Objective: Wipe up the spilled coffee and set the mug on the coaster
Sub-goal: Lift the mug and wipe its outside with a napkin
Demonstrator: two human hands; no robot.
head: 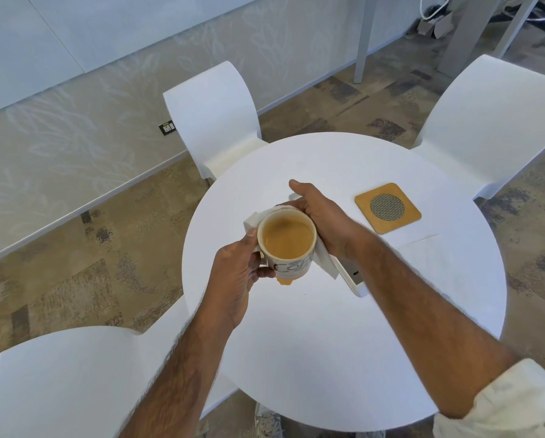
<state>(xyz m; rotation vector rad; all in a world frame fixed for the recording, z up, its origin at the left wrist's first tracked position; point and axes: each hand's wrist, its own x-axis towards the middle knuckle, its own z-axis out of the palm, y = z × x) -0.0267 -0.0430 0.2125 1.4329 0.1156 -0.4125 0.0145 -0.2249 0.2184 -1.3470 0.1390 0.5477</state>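
The left hand [238,273] comes in from the lower left with the forearm running straight up toward the middle of the table [312,343]. Its wrist is turned so the thumb lies on top. Thumb and fingers are curled round the handle of the mug [291,267], gripping it. The mug sits upright just to the right of this hand, with pale brown coffee near its rim. It lies between the two hands. A small orange patch [285,282] shows under its lower edge, just off the left fingertips. I cannot tell whether it is spilled coffee or part of the mug.

The right hand [320,216] reaches in from the lower right, palm down, with the wrist bent over the far right side of the mug. Its thumb points straight away from the person. Its fingers bend down behind the mug's rim and hold a white napkin [254,220]. One end of the napkin shows left of the fingers and another hangs below the wrist. The fingertips are hidden by the mug.

The coaster [387,207], wooden with a round mesh centre, lies flat to the right of the right hand, near it but apart, and nothing stands on it. A white box [355,279] sits under the right wrist. The right sleeve [502,403] is rolled up past the forearm.
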